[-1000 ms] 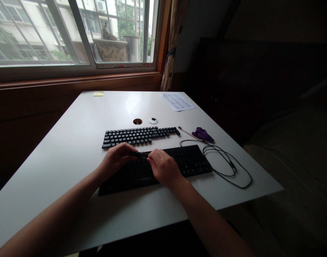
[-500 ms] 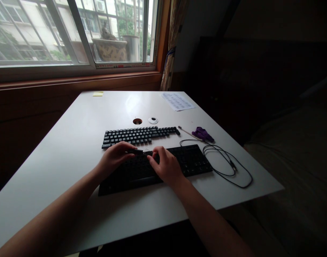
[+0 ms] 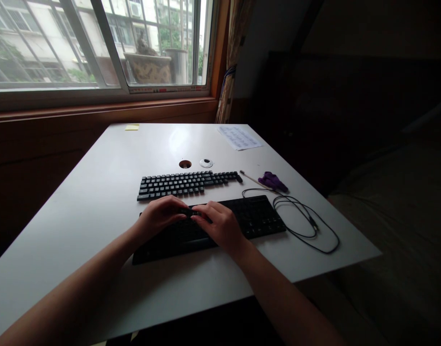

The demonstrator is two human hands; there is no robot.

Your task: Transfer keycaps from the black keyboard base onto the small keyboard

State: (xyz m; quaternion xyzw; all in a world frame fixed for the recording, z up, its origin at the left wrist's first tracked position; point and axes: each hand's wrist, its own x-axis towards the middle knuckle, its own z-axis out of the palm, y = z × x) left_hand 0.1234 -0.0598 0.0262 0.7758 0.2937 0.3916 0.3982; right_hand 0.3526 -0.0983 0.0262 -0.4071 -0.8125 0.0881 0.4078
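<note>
- left hand and right hand sit closer than a sec ago, both pinching a small black part, so it's probably steadier
- it's above the keyboard, keycaps at 12 o'clock

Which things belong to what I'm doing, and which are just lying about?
Likely in use:
small dark piece between left hand and right hand
keyboard beneath
keycaps
cable
possibly purple cloth, thin stick

Probably just lying about:
yellow note
papers
</note>
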